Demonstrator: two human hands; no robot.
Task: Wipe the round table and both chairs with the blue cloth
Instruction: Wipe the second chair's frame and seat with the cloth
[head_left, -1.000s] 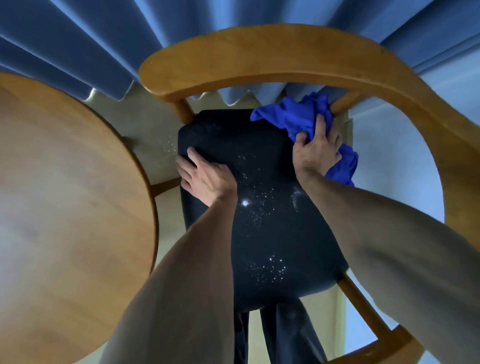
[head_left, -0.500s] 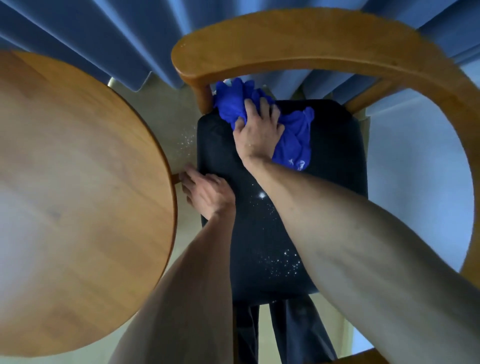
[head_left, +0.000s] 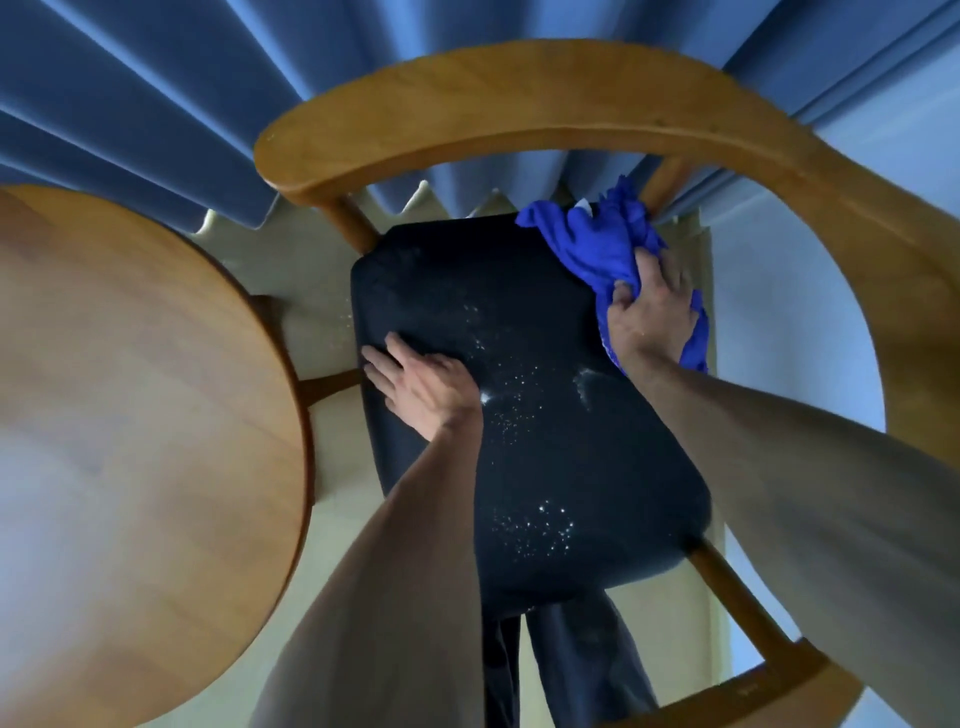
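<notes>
the blue cloth (head_left: 605, 249) lies bunched at the far right corner of the dark chair seat (head_left: 524, 415), pinned under the right hand (head_left: 652, 312), whose fingers curl down into its folds. it looks soft, light and limp, best gripped as a wad. the left hand (head_left: 423, 387) rests flat and open on the seat's left edge, holding nothing. white specks (head_left: 530, 519) dot the seat. the wooden armrest (head_left: 519, 104) curves around; the round table (head_left: 130, 415) stands just beside. no containers show.
</notes>
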